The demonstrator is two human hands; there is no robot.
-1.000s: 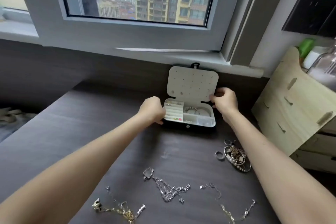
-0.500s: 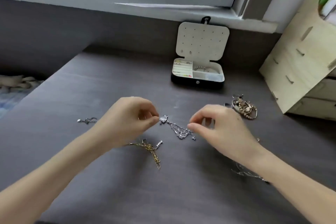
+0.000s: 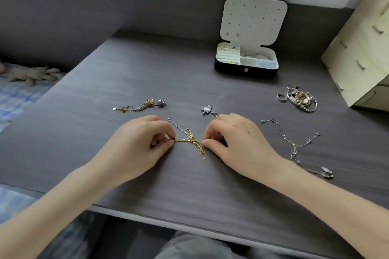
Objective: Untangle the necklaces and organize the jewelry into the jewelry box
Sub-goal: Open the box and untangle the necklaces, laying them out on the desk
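A tangled gold link necklace (image 3: 192,141) lies mid-table between my hands. My left hand (image 3: 139,147) pinches its left end; my right hand (image 3: 235,143) pinches its right side. A thin silver chain (image 3: 175,125) runs out of the tangle. Behind my right hand lies a silver charm necklace (image 3: 207,110). A gold and silver tangle (image 3: 143,105) sits to the left, and a long silver chain (image 3: 294,147) to the right. The open jewelry box (image 3: 246,69) stands at the back with its lid up.
A pile of bracelets and beads (image 3: 302,99) with a ring (image 3: 281,97) lies right of the box. A wooden drawer unit (image 3: 362,48) blocks the right side. The table's front edge (image 3: 168,221) is close to me. A plush toy (image 3: 31,74) lies on bedding at left.
My hands left the jewelry box, came to mid-table by the silver charm necklace, and now pinch the gold necklace tangle. The view tilted down.
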